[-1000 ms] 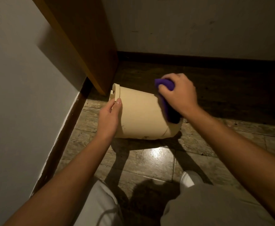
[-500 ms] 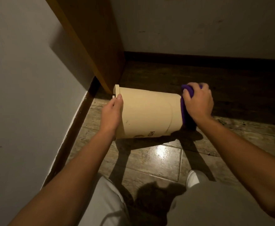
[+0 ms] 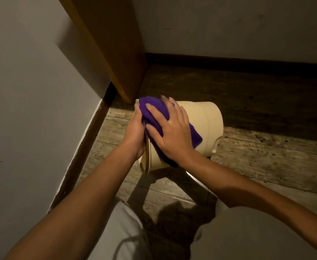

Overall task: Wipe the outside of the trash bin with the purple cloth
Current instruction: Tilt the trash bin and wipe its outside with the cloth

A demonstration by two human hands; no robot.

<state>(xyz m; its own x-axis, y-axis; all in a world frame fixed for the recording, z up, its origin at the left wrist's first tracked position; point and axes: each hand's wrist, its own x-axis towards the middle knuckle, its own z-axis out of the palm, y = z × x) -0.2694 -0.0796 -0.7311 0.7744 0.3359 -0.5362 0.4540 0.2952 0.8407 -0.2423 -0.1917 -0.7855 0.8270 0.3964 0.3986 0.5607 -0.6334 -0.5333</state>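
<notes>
A cream plastic trash bin (image 3: 203,126) lies on its side on the floor, its rim end to the left and its base to the right. My left hand (image 3: 135,134) grips the rim end and steadies it. My right hand (image 3: 172,130) lies flat with spread fingers on the purple cloth (image 3: 154,111), pressing it onto the upper side of the bin near the rim. The cloth covers most of the bin's left half. A small white piece (image 3: 214,151) hangs at the bin's lower right.
A grey wall (image 3: 32,109) with a dark skirting board runs along the left. A wooden panel (image 3: 116,53) stands just behind the bin's rim. A wall with a dark baseboard (image 3: 247,62) closes the back. Worn tiled floor (image 3: 266,158) stretches to the right. My knees fill the bottom.
My right hand has slid the purple cloth from the bin's base end on the right across to the rim end on the left. My left hand stays at the rim.
</notes>
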